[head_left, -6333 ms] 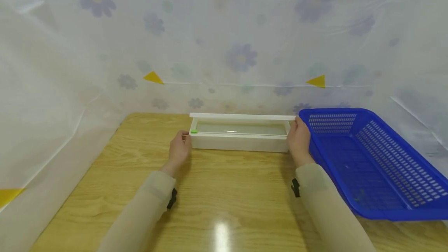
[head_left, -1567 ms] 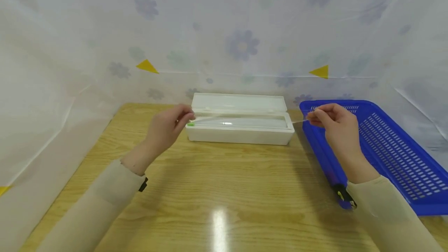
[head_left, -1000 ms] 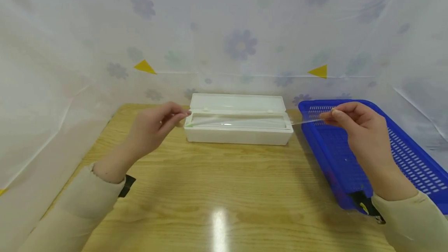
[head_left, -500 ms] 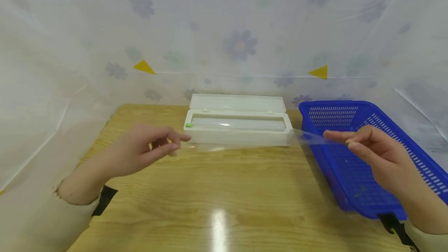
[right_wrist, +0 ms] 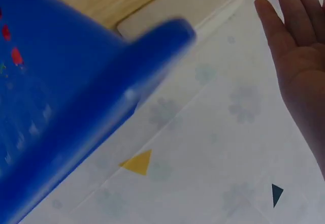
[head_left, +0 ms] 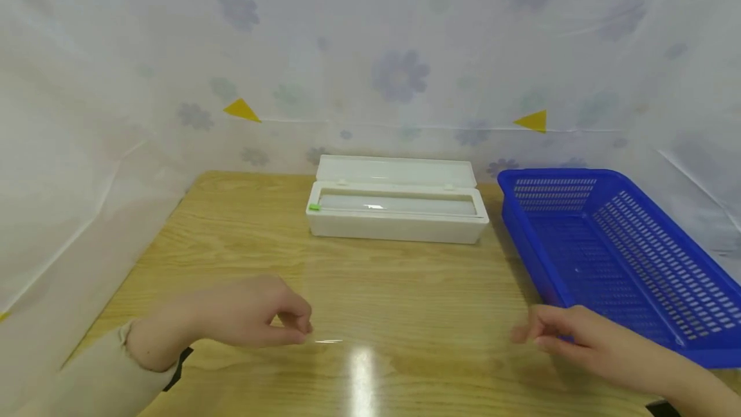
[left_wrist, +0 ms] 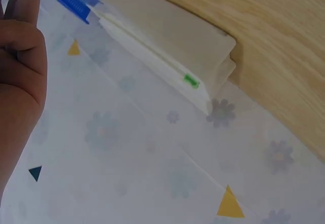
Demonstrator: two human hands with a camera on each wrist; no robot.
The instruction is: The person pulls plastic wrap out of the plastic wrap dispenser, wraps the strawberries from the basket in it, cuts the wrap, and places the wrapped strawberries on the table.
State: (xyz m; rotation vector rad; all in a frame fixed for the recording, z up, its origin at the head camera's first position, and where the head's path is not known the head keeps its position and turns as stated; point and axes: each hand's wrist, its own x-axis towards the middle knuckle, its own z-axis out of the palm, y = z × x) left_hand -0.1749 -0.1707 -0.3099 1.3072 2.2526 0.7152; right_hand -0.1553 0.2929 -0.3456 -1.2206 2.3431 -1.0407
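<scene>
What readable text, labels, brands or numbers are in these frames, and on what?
None readable.
White dispenser box: no lettering shows; only a plain green tab.
Blue basket: no label; the red marks in the right wrist view are too blurred to read.
Floral curtain: printed flowers and plain yellow triangles, no words.

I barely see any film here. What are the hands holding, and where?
A clear sheet of cling film, pinched at its near corners by the left hand and right hand.
</scene>
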